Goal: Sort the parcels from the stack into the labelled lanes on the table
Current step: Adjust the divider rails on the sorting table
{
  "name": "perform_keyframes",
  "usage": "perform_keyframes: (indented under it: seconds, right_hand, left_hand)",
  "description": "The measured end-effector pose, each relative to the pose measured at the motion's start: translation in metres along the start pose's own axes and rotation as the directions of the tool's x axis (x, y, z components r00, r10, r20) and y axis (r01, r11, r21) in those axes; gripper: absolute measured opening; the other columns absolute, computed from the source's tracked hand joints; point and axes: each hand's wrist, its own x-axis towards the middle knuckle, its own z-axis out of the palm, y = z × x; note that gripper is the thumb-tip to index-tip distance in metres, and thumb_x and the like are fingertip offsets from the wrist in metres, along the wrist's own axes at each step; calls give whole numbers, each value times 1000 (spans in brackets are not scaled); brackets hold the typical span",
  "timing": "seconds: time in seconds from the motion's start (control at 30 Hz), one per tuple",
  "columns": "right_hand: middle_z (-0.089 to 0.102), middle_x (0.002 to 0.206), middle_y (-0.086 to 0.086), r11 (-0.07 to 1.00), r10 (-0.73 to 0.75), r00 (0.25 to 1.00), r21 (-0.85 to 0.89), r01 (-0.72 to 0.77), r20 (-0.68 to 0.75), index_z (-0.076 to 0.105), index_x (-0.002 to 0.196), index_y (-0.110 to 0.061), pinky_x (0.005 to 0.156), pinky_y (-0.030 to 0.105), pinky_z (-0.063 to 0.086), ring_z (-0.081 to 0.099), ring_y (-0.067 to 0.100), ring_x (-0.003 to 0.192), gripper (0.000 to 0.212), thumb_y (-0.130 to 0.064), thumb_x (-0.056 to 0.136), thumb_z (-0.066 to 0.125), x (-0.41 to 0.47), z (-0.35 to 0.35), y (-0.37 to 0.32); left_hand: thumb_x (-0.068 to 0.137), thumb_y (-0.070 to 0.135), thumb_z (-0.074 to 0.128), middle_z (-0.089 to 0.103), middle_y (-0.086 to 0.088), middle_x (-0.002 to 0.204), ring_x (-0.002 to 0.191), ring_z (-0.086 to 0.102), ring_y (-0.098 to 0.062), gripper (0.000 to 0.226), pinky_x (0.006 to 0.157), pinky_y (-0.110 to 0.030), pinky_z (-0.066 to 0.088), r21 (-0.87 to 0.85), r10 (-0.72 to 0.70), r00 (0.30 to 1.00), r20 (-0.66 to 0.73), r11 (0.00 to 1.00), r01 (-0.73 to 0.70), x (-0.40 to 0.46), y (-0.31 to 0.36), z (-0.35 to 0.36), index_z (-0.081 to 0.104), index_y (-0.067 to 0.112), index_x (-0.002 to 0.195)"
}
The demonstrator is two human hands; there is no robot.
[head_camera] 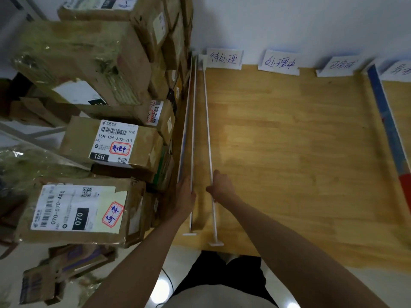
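A tall stack of brown cardboard parcels (pixel 95 134) fills the left side, several with white shipping labels and red-framed handwritten stickers. The wooden table (pixel 289 156) lies to the right, with handwritten paper lane labels (pixel 224 58) standing along its far edge by the wall. Thin white divider strips run lengthwise at the table's left edge. My left hand (pixel 185 194) holds the leftmost divider strip (pixel 193 130). My right hand (pixel 221 185) grips the neighbouring divider strip (pixel 208 130) near its front end.
A blue and red divider (pixel 387 125) runs along the table's right side. More parcels (pixel 64 272) lie on the pale floor at the lower left. A white wall rises behind the table.
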Motion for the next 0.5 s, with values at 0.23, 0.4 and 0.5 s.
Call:
perform_keyframes:
  seconds: [0.23, 0.4, 0.5]
  right_hand:
    - [61, 113, 19, 997, -3, 999, -72, 0, -40, 47, 118, -5, 83, 48, 56, 66, 40, 100, 41, -20, 87, 70, -28, -18, 32]
    - [65, 109, 22, 995, 15, 997, -96, -23, -82, 47, 114, -5, 82, 46, 57, 68, 40, 98, 37, -18, 86, 68, -49, -35, 72]
    - [64, 110, 21, 995, 33, 992, -92, -44, -120, 47, 113, -6, 82, 47, 57, 68, 40, 96, 37, -19, 86, 69, -62, -50, 105]
  left_hand:
    - [95, 11, 56, 58, -10, 127, 112, 59, -30, 46, 92, -39, 52, 132, -18, 997, 69, 991, 9, -23, 10, -6, 45, 14, 139]
    - [92, 14, 61, 67, -7, 104, 90, 67, -25, 38, 73, -36, 58, 268, 19, 1000, 20, 963, -23, -41, 24, -3, 51, 17, 128]
    - [92, 13, 62, 67, -10, 104, 93, 67, -28, 39, 74, -37, 57, 278, 22, 1000, 6, 960, -23, -52, 40, 4, 52, 14, 130]
